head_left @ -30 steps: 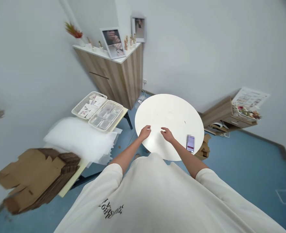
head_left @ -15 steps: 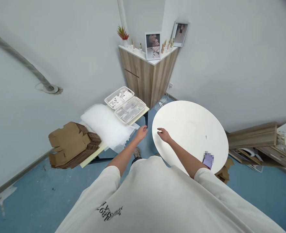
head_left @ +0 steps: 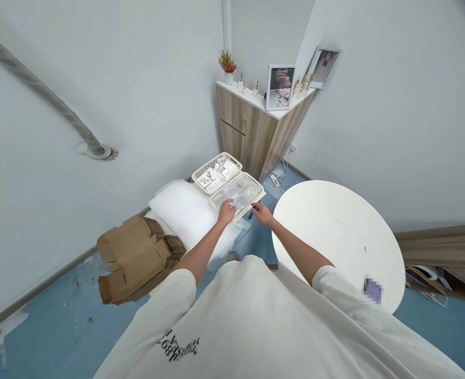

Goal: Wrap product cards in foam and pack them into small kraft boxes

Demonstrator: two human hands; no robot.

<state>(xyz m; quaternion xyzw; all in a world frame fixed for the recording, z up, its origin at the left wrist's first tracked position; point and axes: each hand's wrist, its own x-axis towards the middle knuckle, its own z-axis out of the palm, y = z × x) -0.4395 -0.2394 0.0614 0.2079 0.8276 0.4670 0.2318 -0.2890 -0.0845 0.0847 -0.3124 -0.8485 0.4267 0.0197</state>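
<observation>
My left hand [head_left: 226, 212] is over the near side of a white basket [head_left: 261, 192] that holds clear plastic boxes [head_left: 245, 199]. Its fingers are loosely bent and apart, with nothing seen in them. Just off the right corner of this basket hovers my right hand [head_left: 263, 214], fingers pointing left, apart and holding nothing I can see. Behind lies a second white basket [head_left: 198, 174] with printed cards and small packets [head_left: 216, 176] in it. Whether my left fingertips touch a box cannot be made out.
White foam sheets [head_left: 183, 210] and a stack of flattened brown cardboard boxes [head_left: 138, 252] lie left of the baskets. To the right stands a round white table [head_left: 327, 226] with a blurred phone [head_left: 373, 290]. A wooden cabinet [head_left: 248, 126] fills the corner, cables [head_left: 283, 171] beside it.
My view and body have turned left, away from the round table. Both hands have moved from above that table to the basket of clear boxes.
</observation>
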